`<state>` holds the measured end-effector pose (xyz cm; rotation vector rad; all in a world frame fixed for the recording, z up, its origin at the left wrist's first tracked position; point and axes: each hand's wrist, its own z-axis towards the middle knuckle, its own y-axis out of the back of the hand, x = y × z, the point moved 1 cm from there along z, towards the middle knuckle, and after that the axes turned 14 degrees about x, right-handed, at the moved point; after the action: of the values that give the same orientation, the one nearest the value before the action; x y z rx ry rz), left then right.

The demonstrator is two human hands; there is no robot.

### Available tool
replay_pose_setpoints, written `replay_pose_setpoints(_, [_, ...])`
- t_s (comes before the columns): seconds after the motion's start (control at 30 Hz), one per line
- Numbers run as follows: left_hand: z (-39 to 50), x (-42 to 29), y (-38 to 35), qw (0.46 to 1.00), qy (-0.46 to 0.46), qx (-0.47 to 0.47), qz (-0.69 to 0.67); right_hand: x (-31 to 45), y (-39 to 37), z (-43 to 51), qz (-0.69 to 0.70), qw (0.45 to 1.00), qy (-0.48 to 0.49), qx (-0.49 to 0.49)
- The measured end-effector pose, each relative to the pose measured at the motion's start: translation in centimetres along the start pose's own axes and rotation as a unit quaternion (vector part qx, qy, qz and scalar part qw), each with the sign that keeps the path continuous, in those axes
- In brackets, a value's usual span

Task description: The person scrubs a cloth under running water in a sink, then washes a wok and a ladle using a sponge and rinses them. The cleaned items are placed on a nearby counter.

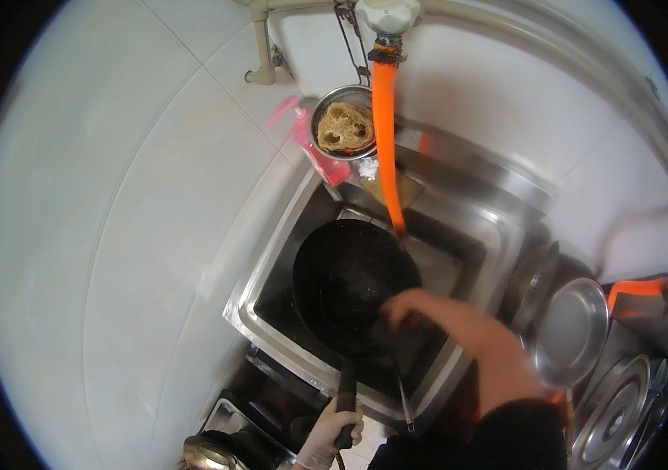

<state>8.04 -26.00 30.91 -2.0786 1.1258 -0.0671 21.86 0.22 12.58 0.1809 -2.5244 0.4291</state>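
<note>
My left hand (329, 433), in a thin whitish glove, grips the black handle (346, 393) of a dark frying pan or wok (351, 276). The pan lies tilted over a stainless steel sink (287, 352). My bare right hand (407, 308) reaches over the pan's lower right side. It is blurred, and a dark shape under its fingers cannot be told from the pan. Just below that hand, a slim metal utensil handle (404, 399) slants across the sink's front rim.
An orange hose (387, 141) hangs from a tap into the sink. Behind stand a pink pump bottle (316, 150) and a metal bowl (319, 144) holding a loofah (346, 126). Metal pans (572, 332) and a lid (613, 423) stand at right. A tiled wall (134, 235) borders the left.
</note>
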Motion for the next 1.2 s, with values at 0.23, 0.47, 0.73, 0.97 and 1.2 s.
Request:
replay_pose_setpoints(0.23, [-2.1,0.3,-0.9,0.999,-0.033,-0.012,-0.036,0.2,7.2,-5.2,0.059,0.765,0.131,-0.628])
replay_pose_setpoints(0.47, [-3.4,0.4,-3.6,0.995,-0.044,0.02,-0.086,15.4,3.2,4.8,0.302,0.704,0.459,-0.449])
replay_pose_setpoints(0.73, [-3.8,-1.1,-5.1,0.989,-0.071,0.041,-0.12,13.9,-9.8,-1.6,0.395,0.755,0.521,-0.051])
replay_pose_setpoints(0.97, [-3.7,-1.8,-5.1,0.978,-0.089,0.075,-0.174,4.5,-8.8,-9.1,0.37,0.854,0.345,-0.119])
replay_pose_setpoints(1.2, [-4.3,0.0,-5.4,0.98,-0.058,0.082,-0.17,13.1,-4.8,-1.2,0.391,0.795,0.464,-0.025])
